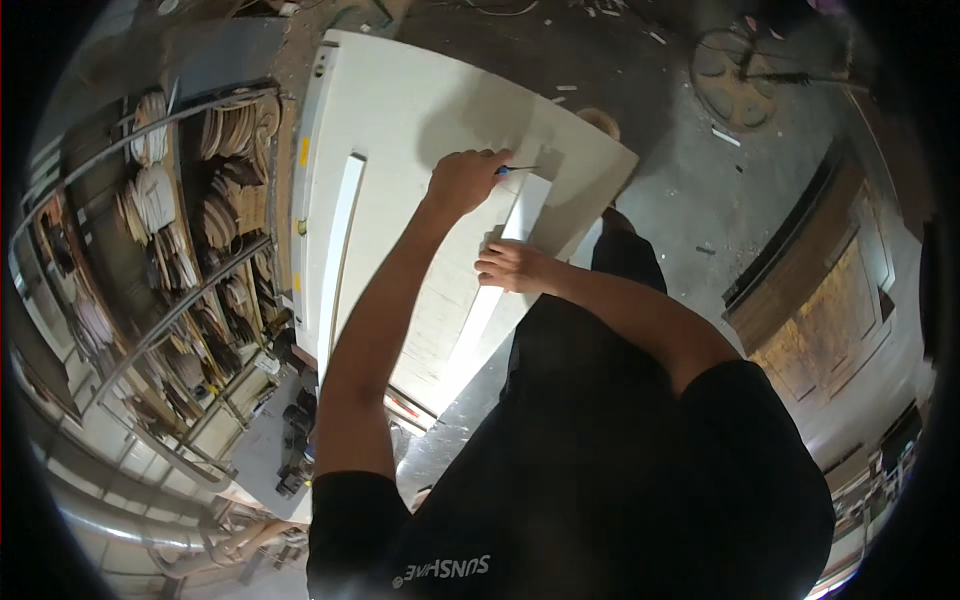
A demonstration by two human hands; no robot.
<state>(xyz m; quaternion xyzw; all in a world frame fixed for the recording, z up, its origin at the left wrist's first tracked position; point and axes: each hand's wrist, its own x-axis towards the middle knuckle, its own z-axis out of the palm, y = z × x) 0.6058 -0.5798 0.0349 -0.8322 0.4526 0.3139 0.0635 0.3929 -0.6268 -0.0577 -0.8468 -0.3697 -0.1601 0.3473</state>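
Observation:
My left hand point(467, 182) is closed around a slim tool with a blue handle point(503, 171) and a thin metal shaft. The shaft points right, over the far end of a long white strip point(483, 310). My right hand point(515, 267) lies across that strip farther down, fingers bent over its left edge and a thumb near it. Both hands are above a large pale board point(430, 85). A second white strip point(341, 245) lies on the board to the left of my left forearm. The tool's exact kind is too small to make out.
A spirit level point(306, 210) runs along the board's left edge. A red pencil-like stick point(403, 406) lies at its near end. Shelves of curved wooden pieces point(155, 205) stand at left. A round wheel-like object point(735, 80) and scraps point(726, 135) are on the floor; wooden panels point(815, 320) are at right.

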